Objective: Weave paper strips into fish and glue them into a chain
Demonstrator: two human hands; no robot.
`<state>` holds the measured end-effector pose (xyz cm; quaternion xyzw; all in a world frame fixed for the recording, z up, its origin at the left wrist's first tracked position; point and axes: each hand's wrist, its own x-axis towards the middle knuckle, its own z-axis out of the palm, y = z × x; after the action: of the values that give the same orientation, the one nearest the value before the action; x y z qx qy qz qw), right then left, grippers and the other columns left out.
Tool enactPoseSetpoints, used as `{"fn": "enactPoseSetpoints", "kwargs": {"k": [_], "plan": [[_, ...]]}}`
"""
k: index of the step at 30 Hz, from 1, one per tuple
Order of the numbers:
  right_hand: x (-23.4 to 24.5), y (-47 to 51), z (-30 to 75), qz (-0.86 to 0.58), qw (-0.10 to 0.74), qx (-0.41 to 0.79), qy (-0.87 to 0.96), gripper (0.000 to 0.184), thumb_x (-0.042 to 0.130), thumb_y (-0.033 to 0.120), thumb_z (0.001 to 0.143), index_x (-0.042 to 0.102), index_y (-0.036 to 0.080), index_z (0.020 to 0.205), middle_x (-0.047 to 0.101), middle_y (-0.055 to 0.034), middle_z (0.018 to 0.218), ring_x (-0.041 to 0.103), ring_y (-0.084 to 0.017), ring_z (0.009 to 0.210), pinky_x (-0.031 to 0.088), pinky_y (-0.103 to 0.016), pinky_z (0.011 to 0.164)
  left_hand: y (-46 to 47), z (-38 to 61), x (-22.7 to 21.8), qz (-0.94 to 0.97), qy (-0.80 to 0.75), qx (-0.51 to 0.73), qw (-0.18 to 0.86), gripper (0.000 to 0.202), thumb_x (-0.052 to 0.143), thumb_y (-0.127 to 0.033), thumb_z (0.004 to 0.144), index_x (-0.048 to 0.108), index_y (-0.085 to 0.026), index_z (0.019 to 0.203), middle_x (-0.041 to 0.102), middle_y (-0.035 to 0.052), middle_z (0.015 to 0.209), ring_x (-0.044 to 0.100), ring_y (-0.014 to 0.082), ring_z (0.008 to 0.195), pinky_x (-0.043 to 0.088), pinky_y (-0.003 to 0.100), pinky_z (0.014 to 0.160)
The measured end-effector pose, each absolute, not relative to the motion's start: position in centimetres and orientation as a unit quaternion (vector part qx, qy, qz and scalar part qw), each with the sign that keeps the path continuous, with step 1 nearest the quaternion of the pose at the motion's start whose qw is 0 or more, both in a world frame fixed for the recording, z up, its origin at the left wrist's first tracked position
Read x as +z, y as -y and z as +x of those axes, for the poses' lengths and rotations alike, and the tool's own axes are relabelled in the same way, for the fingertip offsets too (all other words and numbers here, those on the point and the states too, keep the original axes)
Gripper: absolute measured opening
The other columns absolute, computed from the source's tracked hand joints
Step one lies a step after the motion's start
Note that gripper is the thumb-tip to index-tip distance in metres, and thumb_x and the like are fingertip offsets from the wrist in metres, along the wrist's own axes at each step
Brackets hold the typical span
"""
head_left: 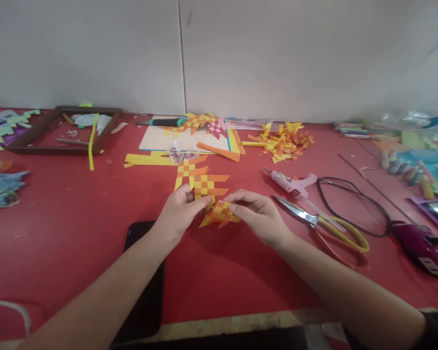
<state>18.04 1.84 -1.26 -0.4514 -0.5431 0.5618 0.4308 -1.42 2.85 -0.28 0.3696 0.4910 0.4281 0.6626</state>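
Note:
A small woven paper fish (219, 214) of orange and yellow strips is held between both hands just above the red table (76, 214). My left hand (178, 212) pinches its left side with fingers closed. My right hand (259, 214) pinches its right side, fingertips pressed on it. A small dark eye shows on the fish's top. Two more woven orange and yellow fish (204, 183) lie on the table right behind the hands.
Scissors with yellow handles (324, 223) and a pink glue gun (294, 183) lie to the right, beside a black cord and a purple device (423, 248). A black phone (142, 282) lies under my left forearm. Paper scraps (284, 138), strips, a cardboard sheet and a wooden frame (58, 130) are behind.

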Motion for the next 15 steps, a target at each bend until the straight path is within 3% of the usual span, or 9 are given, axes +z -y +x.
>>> {"fn": "enactPoseSetpoints", "kwargs": {"k": [5, 11, 15], "plan": [[-1.54, -2.07, 17.79, -0.499, 0.435, 0.554, 0.504, 0.025, 0.081, 0.042, 0.073, 0.074, 0.021, 0.085, 0.072, -0.0019, 0.086, 0.065, -0.014, 0.076, 0.054, -0.031, 0.075, -2.59, -1.42, -0.08, 0.436, -0.473, 0.421, 0.639, 0.033, 0.077, -0.027, 0.078, 0.063, -0.017, 0.106, 0.074, 0.0055, 0.097, 0.072, 0.0202, 0.089, 0.057, 0.034, 0.081], [-1.29, -2.08, 17.83, -0.534, 0.466, 0.503, 0.495, 0.042, 0.084, 0.042, 0.068, 0.055, 0.021, 0.091, 0.068, 0.0012, 0.079, 0.061, -0.010, 0.064, 0.046, -0.024, 0.056, -2.37, -1.41, -0.40, 0.512, -0.490, 0.413, 0.573, 0.034, 0.075, -0.029, 0.080, 0.063, -0.018, 0.110, 0.074, 0.0068, 0.099, 0.072, 0.0244, 0.093, 0.058, 0.040, 0.083], [-1.15, -1.87, 17.82, -0.540, 0.457, 0.498, 0.502, 0.045, 0.082, 0.044, 0.070, 0.050, 0.022, 0.093, 0.068, 0.0002, 0.080, 0.062, -0.011, 0.063, 0.047, -0.024, 0.055, -2.34, -1.37, -0.54, 0.512, -0.471, 0.421, 0.582, 0.033, 0.073, -0.029, 0.082, 0.063, -0.019, 0.111, 0.073, 0.0066, 0.104, 0.071, 0.0243, 0.098, 0.057, 0.040, 0.086]]}}
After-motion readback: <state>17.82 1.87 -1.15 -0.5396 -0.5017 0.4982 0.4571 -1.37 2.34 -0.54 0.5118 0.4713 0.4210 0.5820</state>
